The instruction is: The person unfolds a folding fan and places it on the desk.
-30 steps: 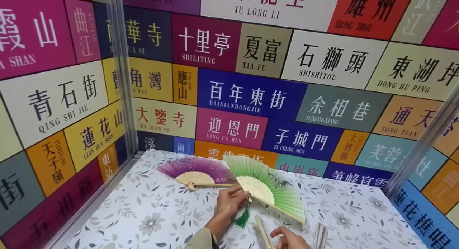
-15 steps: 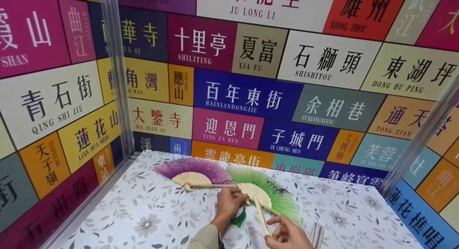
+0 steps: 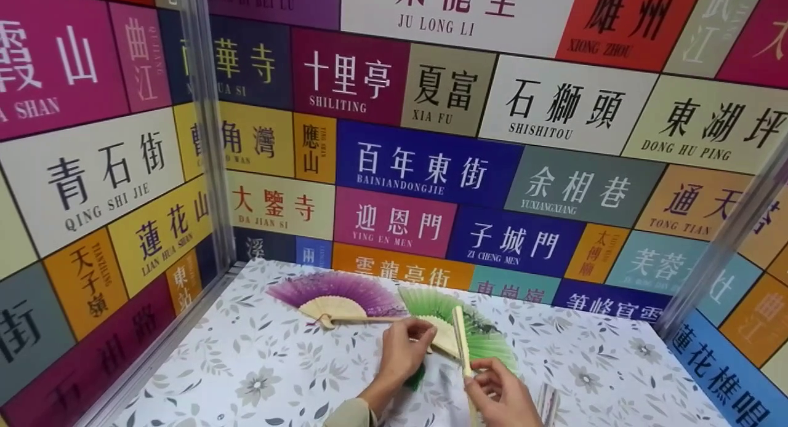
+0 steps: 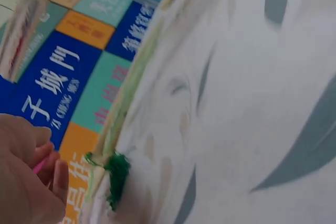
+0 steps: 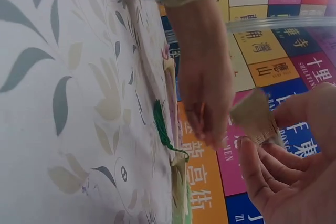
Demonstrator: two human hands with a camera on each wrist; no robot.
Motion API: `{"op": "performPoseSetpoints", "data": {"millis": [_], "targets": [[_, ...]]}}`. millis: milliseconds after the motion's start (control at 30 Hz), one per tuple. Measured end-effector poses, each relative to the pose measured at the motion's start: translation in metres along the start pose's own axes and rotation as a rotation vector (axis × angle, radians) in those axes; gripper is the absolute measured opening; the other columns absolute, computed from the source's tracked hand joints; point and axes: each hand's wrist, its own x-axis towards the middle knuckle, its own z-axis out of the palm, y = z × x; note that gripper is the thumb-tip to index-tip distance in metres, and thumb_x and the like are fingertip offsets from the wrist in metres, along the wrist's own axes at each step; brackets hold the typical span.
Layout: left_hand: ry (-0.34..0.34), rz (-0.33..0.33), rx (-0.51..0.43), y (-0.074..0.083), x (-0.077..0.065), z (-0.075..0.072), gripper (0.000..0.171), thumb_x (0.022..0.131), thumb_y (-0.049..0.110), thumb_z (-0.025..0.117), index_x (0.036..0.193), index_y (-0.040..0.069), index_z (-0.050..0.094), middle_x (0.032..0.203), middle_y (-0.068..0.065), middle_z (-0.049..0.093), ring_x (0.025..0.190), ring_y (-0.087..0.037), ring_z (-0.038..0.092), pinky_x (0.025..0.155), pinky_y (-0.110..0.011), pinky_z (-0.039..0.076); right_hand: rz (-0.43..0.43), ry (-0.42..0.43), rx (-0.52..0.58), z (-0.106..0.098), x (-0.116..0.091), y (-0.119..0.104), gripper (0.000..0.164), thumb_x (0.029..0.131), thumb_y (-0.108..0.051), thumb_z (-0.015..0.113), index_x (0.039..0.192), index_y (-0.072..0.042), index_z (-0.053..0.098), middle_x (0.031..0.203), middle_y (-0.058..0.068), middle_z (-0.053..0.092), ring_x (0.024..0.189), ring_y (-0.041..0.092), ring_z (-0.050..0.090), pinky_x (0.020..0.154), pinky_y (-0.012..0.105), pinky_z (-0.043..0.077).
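A folded hand fan [image 3: 460, 338] stands nearly upright in my right hand [image 3: 502, 393], pinched near its lower end. Its ribbed end [image 5: 257, 116] shows between thumb and fingers in the right wrist view. My left hand [image 3: 403, 353] hovers beside the pivot end of a spread green fan [image 3: 489, 338]. Its fingers curl loosely, and the left wrist view shows a gap between the left hand [image 4: 31, 169] and the fan's green tassel [image 4: 118, 177]. The left hand partly covers the green fan. Left of it a purple fan [image 3: 363, 288] lies spread, its end stick reaching toward that hand.
Another folded fan [image 3: 546, 403] lies to the right of my right hand, cut off by the frame. A white cloth with grey leaves [image 3: 258, 347] covers the table. Coloured panels with place names [image 3: 431, 162] rise behind, and clear corner strips [image 3: 206, 119] edge the walls.
The right hand has taken hold of the folded fan and raised it from the table to nearly upright. My left hand has lifted slightly away from the green fan's pivot.
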Motion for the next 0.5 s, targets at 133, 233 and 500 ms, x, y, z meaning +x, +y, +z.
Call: {"op": "performPoseSetpoints", "data": {"millis": [133,233,500], "targets": [[-0.168,-0.019,-0.166,0.021,-0.008,-0.007,0.016,0.092,0.031,0.074,0.099,0.018,0.079,0.087,0.003,0.077,0.078,-0.008,0.070,0.072,-0.017,0.059,0.018,0.091,0.020,0.002,0.009,-0.004,0.043,0.097,-0.038,0.066,0.124,-0.005,0.061,0.099,0.005,0.074,0.088,0.018,0.070,0.076,0.037,0.060],[-0.285,-0.024,-0.324,0.035,-0.017,-0.013,0.023,0.095,0.031,0.071,0.109,0.014,0.077,0.097,-0.004,0.078,0.085,-0.016,0.075,0.077,-0.024,0.064,0.001,0.142,0.062,0.005,0.012,-0.008,0.038,0.098,-0.034,0.066,0.123,-0.006,0.062,0.104,0.007,0.075,0.094,0.018,0.071,0.083,0.040,0.061],[-0.315,-0.015,-0.435,0.055,-0.030,-0.030,0.025,0.095,0.028,0.071,0.118,0.018,0.072,0.105,-0.002,0.078,0.098,-0.013,0.074,0.085,-0.025,0.063,-0.072,0.188,0.190,0.016,0.013,-0.025,0.032,0.095,-0.028,0.071,0.120,-0.008,0.067,0.109,0.008,0.075,0.102,0.021,0.072,0.085,0.038,0.065]]}}
